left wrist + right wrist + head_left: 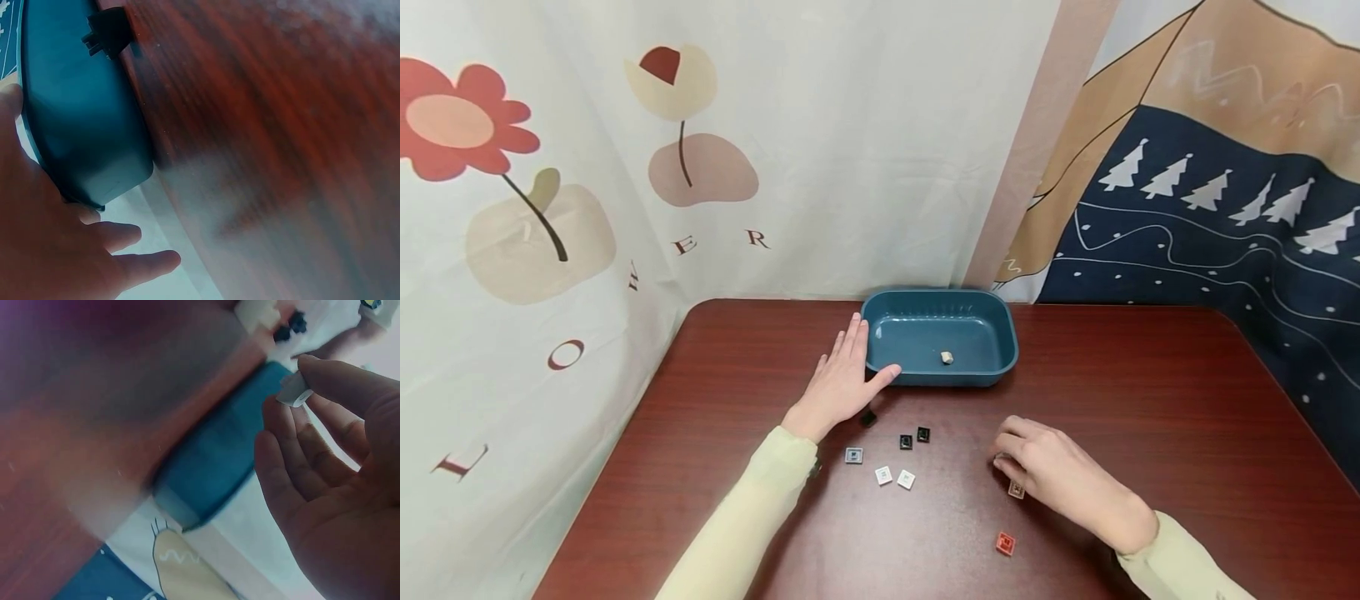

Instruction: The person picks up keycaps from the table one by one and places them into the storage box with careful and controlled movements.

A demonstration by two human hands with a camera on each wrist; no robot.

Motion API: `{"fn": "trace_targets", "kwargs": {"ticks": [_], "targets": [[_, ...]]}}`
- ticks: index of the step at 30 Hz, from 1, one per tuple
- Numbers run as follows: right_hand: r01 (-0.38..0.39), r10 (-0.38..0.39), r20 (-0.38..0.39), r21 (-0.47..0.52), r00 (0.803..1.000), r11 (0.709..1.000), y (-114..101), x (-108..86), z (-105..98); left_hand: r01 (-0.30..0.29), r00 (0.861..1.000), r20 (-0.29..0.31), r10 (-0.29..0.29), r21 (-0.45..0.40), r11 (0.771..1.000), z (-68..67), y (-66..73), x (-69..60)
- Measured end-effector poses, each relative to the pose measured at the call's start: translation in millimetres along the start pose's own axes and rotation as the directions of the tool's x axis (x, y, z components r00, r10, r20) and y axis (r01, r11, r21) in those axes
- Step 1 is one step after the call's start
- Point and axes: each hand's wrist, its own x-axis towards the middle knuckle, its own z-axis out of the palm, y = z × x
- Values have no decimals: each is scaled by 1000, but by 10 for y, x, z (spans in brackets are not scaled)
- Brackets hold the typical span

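Left hand [838, 379] at left end of the blue tray [938, 379], fingers extended, thumb at near rim, not gripping. In front of tray: gray piece [853, 456], white pieces [883, 476], black pieces [906, 442]. Beige piece [947, 358] inside. In front of right end: red piece [1005, 544], brown piece [1017, 489], right hand [1060, 475] pinching pale piece [292, 392], thumb against fingertip. Looks like pick-up step; next probably calls for keeping pinch, clearing tray rim.

Floral curtain [865, 150] & navy tree-print panel [1198, 237] behind red-brn tbl [1135, 383].
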Motion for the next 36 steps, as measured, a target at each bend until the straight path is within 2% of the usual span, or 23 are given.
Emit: {"fn": "trace_targets", "kwargs": {"ticks": [9,13,22,36], "targets": [[-19,11,-134,-59,991,998,120,193,-160,1,1000,3,-1,6,1000,0,4,2],[-56,45,-170,-61,984,997,174,307,-263,0,1000,3,0,4,1000,-4,12,-3],[-177,173,-193,-6,966,984,278,501,-450,3,1000,4,-3,-7,1000,-16,23,-6],[-234,251,-252,95,935,968,384,705,-430,17,999,27,-17,-5,1000,-21,24,-9]]}}
